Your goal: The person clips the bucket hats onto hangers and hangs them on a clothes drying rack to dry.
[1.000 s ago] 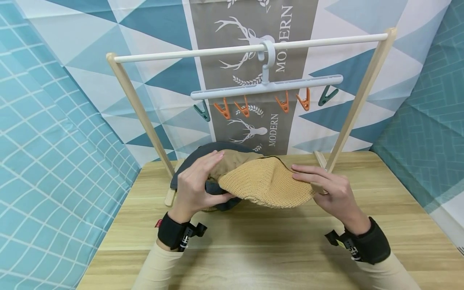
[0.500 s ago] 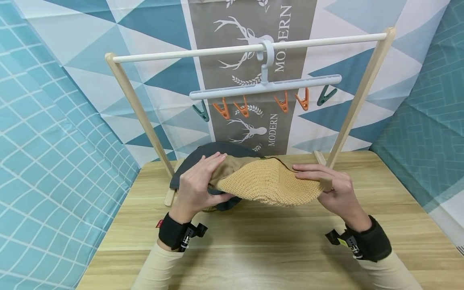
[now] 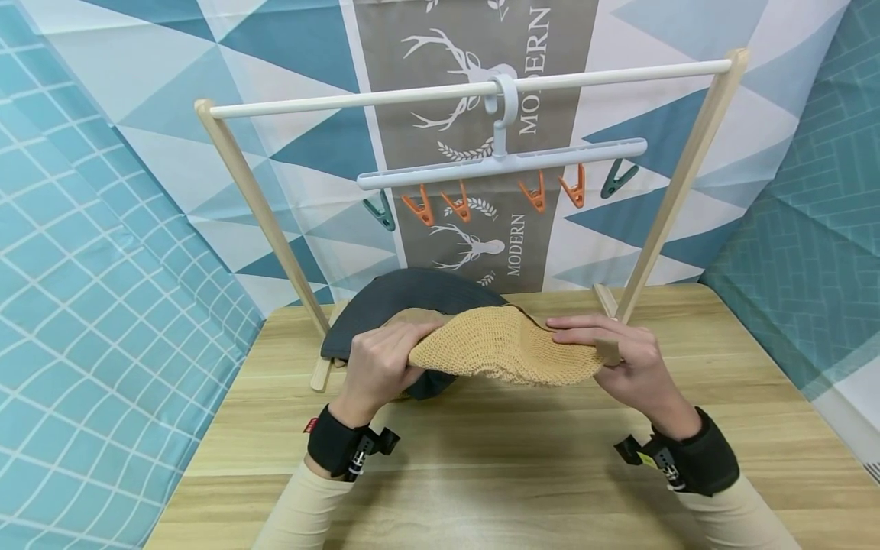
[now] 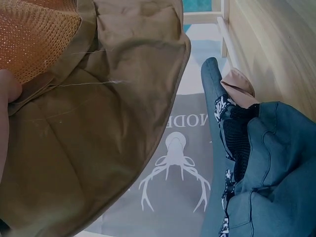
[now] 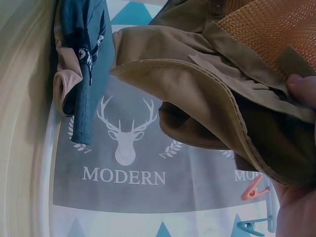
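Observation:
Both hands hold up a sun hat [image 3: 505, 347] with a yellow woven part and a tan cloth brim [image 4: 118, 108]. At its left side, my left hand [image 3: 381, 365] grips the edge, fingers curled over it and thumb beneath. My right hand [image 3: 629, 355] pinches the right end, two fingers lying across the weave beside a small tan tab [image 5: 296, 61]. In both wrist views the brim hangs down with a stitched, wavy edge. Behind the left hand, a dark blue cloth hat [image 3: 419, 294] lies on the wooden table.
A wooden rack with a white rod [image 3: 619, 76] stands over the table [image 3: 509, 473]. From it hangs a light blue hanger [image 3: 502, 164] with several clips, orange [image 3: 532, 195] and green [image 3: 619, 179]. Patterned cloth walls [image 3: 89, 267] enclose the table's back and sides.
My left hand has shifted slightly right, its fingers curling down over the hat's edge. Less tan cloth and more of the dark blue hat shows in the head view. The right hand has barely moved.

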The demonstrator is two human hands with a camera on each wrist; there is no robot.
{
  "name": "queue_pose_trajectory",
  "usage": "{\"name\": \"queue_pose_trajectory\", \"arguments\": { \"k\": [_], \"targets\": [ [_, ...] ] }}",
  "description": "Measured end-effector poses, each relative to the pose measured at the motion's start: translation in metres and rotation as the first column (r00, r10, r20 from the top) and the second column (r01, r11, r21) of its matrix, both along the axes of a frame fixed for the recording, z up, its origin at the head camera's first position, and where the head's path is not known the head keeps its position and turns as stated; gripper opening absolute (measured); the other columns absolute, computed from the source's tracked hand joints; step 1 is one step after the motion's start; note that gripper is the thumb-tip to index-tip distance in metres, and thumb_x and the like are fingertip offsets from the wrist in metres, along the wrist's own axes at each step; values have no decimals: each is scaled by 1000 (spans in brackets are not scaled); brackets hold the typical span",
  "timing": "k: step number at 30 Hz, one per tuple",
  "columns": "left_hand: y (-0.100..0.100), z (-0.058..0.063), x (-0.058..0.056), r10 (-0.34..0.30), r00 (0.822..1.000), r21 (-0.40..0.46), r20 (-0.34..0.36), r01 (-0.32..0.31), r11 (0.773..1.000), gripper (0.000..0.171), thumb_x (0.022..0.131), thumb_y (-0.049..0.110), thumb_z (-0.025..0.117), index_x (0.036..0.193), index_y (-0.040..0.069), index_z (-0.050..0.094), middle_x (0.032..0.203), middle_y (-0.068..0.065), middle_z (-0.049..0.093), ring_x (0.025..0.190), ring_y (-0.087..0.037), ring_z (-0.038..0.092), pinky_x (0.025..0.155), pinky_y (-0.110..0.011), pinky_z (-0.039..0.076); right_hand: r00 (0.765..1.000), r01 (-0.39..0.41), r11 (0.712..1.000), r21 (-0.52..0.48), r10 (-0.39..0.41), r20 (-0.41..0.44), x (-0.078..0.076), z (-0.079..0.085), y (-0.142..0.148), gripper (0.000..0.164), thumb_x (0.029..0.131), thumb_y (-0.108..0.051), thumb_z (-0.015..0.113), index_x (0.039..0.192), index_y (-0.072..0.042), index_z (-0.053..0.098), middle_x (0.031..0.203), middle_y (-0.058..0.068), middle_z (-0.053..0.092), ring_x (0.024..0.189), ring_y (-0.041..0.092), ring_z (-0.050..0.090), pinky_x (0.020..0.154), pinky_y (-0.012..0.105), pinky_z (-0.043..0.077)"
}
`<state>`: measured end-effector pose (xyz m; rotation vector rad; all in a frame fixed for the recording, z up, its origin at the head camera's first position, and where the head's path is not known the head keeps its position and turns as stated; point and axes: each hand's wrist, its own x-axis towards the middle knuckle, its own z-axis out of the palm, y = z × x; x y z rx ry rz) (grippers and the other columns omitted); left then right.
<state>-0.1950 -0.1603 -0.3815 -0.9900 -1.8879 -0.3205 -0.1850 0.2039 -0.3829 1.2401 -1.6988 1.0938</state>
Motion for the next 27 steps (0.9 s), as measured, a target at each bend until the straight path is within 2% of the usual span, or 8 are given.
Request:
{"name": "queue_pose_trajectory", "arguments": {
  "k": [3, 5, 8, 10, 15, 21, 24, 27],
  "targets": [
    [0, 0, 0, 2, 1000, 10, 8, -2, 1000, 49, 118, 49, 54, 124, 8, 81, 102, -6, 87, 85, -22, 85, 68, -39, 68, 1000, 6, 1000, 10, -6, -3, 0, 0, -1, 23, 108, 3, 62, 114, 5, 85, 132, 2, 85, 129, 0, 77, 52, 16, 19],
    [0, 1, 0, 1, 1000, 15, 19, -1, 1000, 49, 118, 48, 54, 125, 8, 80, 106, -7, 87, 89, -23, 86, 72, -40, 69, 1000, 16, 1000, 15, -16, 0, 0, -1, -1, 26, 113, -16, 68, 116, 4, 85, 133, -1, 85, 129, 0, 77, 53, 16, 23],
    [0, 1, 0, 0, 1000, 21, 29, -1, 1000, 49, 118, 46, 54, 125, 5, 80, 109, -9, 88, 93, -25, 87, 76, -41, 70, 999, 42, 999, 25, -42, 3, 1, -2, -2, 32, 112, -26, 72, 117, 3, 85, 133, -1, 85, 130, -1, 76, 61, 9, 33],
    [0, 1, 0, 5, 999, 26, 33, -6, 1000, 48, 118, 44, 54, 125, 4, 80, 109, -11, 88, 94, -26, 87, 78, -42, 70, 998, 57, 998, 36, -57, 9, 2, -2, -2, 36, 111, -31, 74, 118, 3, 84, 132, 2, 85, 132, -1, 75, 75, 4, 46],
    [-4, 1, -1, 45, 999, 55, 29, -46, 997, 45, 118, 40, 55, 125, 2, 80, 106, -16, 87, 87, -30, 86, 75, -45, 70, 997, 68, 996, 52, -70, 37, 3, -2, -2, 48, 107, -36, 78, 125, 8, 80, 147, 2, 78, 142, 4, 71, 101, 8, 54],
    [-20, 3, -6, 128, 991, 111, 33, -131, 985, 50, 119, 41, 52, 122, 0, 80, 101, -19, 86, 80, -34, 84, 68, -48, 68, 980, 159, 987, 31, -161, 117, 6, -2, 4, 73, 103, -50, 80, 137, 15, 70, 148, -3, 76, 127, -11, 71, 101, 9, 57],
    [-27, 3, -7, 162, 986, 131, 50, -167, 977, 52, 120, 42, 51, 120, -2, 80, 100, -21, 85, 80, -36, 84, 66, -49, 67, 980, 131, 991, -2, -129, 149, 6, 0, 7, 82, 99, -49, 85, 144, 17, 65, 155, 0, 72, 124, -8, 75, 102, 13, 59],
    [-30, 3, -7, 176, 982, 136, 69, -184, 973, 38, 116, 32, 65, 119, -2, 79, 99, -23, 85, 80, -37, 83, 64, -50, 66, 983, 82, 997, -16, -78, 166, 5, 1, 9, 88, 96, -47, 88, 148, 19, 61, 164, 10, 66, 128, 0, 77, 104, 18, 60]
  ]
}}
